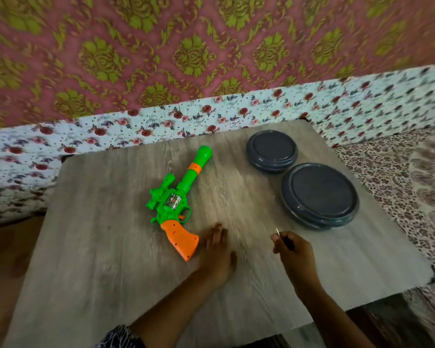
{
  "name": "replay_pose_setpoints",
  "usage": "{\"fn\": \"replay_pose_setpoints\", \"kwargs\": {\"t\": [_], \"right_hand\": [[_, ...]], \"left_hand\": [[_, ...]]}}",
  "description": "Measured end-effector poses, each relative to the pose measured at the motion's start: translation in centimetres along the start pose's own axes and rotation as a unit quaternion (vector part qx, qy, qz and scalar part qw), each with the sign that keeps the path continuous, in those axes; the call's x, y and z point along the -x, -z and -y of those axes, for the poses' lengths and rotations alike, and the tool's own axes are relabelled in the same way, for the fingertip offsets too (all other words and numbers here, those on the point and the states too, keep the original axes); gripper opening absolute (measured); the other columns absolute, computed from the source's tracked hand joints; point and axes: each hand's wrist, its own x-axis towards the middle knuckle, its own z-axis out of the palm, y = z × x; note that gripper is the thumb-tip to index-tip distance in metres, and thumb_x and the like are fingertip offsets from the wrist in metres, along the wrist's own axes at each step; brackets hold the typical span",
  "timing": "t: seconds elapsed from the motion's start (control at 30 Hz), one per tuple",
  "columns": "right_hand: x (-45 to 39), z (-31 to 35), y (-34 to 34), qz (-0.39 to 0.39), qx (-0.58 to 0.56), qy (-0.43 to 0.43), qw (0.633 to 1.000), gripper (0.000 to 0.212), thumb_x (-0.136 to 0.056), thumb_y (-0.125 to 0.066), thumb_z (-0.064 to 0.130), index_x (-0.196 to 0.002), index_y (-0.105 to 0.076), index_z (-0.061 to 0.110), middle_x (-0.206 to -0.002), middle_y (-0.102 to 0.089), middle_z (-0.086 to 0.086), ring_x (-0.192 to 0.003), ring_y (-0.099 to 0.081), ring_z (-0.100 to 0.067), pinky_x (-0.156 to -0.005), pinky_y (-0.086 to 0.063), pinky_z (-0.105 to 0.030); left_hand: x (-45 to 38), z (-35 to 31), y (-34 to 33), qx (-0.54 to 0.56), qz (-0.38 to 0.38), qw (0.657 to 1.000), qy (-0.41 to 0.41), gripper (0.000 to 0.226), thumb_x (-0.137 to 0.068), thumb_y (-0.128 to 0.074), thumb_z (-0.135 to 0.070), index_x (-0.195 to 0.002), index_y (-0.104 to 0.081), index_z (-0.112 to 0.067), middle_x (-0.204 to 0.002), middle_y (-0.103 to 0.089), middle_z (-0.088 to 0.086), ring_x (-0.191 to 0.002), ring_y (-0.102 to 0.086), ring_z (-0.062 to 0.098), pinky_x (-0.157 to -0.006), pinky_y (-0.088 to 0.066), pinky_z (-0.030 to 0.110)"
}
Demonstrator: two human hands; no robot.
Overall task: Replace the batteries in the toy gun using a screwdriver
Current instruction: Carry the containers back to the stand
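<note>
A green toy gun (177, 194) with an orange grip lies flat on the wooden table (106, 237), barrel pointing to the far right. My left hand (217, 252) rests flat on the table just right of the orange grip, fingers straight, close to it but apart. My right hand (293, 252) hovers further right and pinches a thin screwdriver (283, 238), whose metal tip sticks up past my fingers. No batteries are visible.
Two dark grey round lidded containers stand on the table's right side, a smaller one (271, 151) at the back and a larger one (319, 194) nearer. Floral bedding (161, 121) borders the table behind and to the right.
</note>
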Motion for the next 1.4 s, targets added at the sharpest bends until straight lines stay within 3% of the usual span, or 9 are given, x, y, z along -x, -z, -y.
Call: {"fn": "replay_pose_setpoints", "kwargs": {"t": [0.13,0.4,0.6,0.73,0.83,1.03,1.2,1.3,1.4], "right_hand": [[-0.5,-0.1,2.1,-0.108,-0.069,-0.040,0.991,0.009,-0.089,-0.056,0.015,-0.086,-0.062,0.009,-0.072,-0.059,-0.008,-0.060,-0.049,-0.016,-0.054,-0.039,-0.027],[-7.5,-1.4,8.5,-0.281,-0.079,-0.128,0.948,0.023,-0.086,-0.061,0.022,-0.104,-0.057,0.008,-0.104,-0.061,-0.016,-0.091,-0.058,-0.030,-0.077,-0.046,-0.039],[-11.3,-3.2,10.6,-0.257,-0.113,-0.249,0.927,0.040,-0.083,-0.065,0.033,-0.110,-0.054,0.007,-0.109,-0.060,-0.014,-0.095,-0.057,-0.031,-0.077,-0.044,-0.039],[-12.7,-3.9,11.3,-0.237,-0.166,-0.277,0.916,0.045,-0.081,-0.067,0.036,-0.110,-0.051,0.006,-0.098,-0.056,-0.010,-0.088,-0.051,-0.024,-0.072,-0.039,-0.035],[-13.4,-4.9,11.4,-0.208,-0.187,-0.270,0.921,0.039,-0.077,-0.068,0.041,-0.095,-0.050,0.011,-0.090,-0.055,-0.011,-0.081,-0.051,-0.022,-0.067,-0.041,-0.035],[-13.7,-4.8,12.0,-0.162,-0.243,-0.271,0.917,0.031,-0.081,-0.067,0.031,-0.091,-0.051,0.007,-0.082,-0.052,-0.007,-0.076,-0.048,-0.020,-0.065,-0.039,-0.035],[-13.1,-4.8,12.8,-0.133,-0.262,-0.272,0.916,0.025,-0.080,-0.068,0.025,-0.079,-0.050,0.008,-0.070,-0.047,-0.008,-0.064,-0.042,-0.019,-0.057,-0.035,-0.033],[-12.2,-4.6,12.8,-0.127,-0.273,-0.268,0.915,0.025,-0.081,-0.067,0.022,-0.072,-0.046,0.011,-0.066,-0.044,-0.005,-0.059,-0.039,-0.017,-0.054,-0.033,-0.030],[-11.1,-4.2,12.5,-0.128,-0.285,-0.267,0.912,0.024,-0.081,-0.067,0.021,-0.072,-0.047,0.011,-0.065,-0.044,-0.006,-0.057,-0.038,-0.017,-0.052,-0.033,-0.029]], "left_hand": [[-1.7,-1.7,1.3,0.073,-0.003,0.997,0.010,0.062,-0.097,-0.038,-0.028,-0.147,-0.010,-0.004,-0.156,-0.011,0.015,-0.145,-0.010,0.023,-0.114,-0.008,0.025],[-9.1,-6.8,6.3,0.310,-0.044,0.943,0.109,0.051,-0.092,-0.051,-0.022,-0.138,-0.038,-0.003,-0.141,-0.042,0.018,-0.129,-0.043,0.029,-0.101,-0.033,0.028],[-15.3,-9.7,7.5,0.456,-0.050,0.862,0.217,0.046,-0.090,-0.057,-0.027,-0.119,-0.053,0.008,-0.123,-0.057,0.027,-0.112,-0.055,0.039,-0.088,-0.046,0.042],[-19.1,-11.7,7.2,0.558,-0.073,0.775,0.286,0.048,-0.083,-0.066,-0.033,-0.111,-0.059,0.006,-0.117,-0.061,0.027,-0.109,-0.058,0.041,-0.083,-0.051,0.041],[-22.3,-11.8,5.8,0.603,-0.081,0.733,0.304,0.058,-0.075,-0.073,-0.040,-0.114,-0.058,0.000,-0.118,-0.062,0.019,-0.107,-0.059,0.037,-0.093,-0.050,0.048],[-26.1,-10.6,2.7,0.642,-0.115,0.678,0.339,0.089,-0.037,-0.074,-0.060,-0.110,-0.059,-0.012,-0.110,-0.065,0.010,-0.094,-0.064,0.033,-0.083,-0.056,0.047],[-22.5,-13.7,6.7,0.721,-0.114,0.610,0.308,0.040,-0.083,-0.068,-0.015,-0.118,-0.053,-0.003,-0.095,-0.056,0.008,-0.084,-0.060,0.026,-0.066,-0.057,0.030],[-21.3,-12.9,7.1,0.732,-0.125,0.591,0.315,0.033,-0.084,-0.065,-0.008,-0.115,-0.054,-0.004,-0.106,-0.050,0.013,-0.093,-0.055,0.028,-0.076,-0.055,0.032],[-19.6,-11.1,7.4,0.735,-0.115,0.599,0.296,0.026,-0.084,-0.064,-0.009,-0.108,-0.057,-0.003,-0.111,-0.054,0.014,-0.093,-0.057,0.024,-0.054,-0.058,0.024]]}}
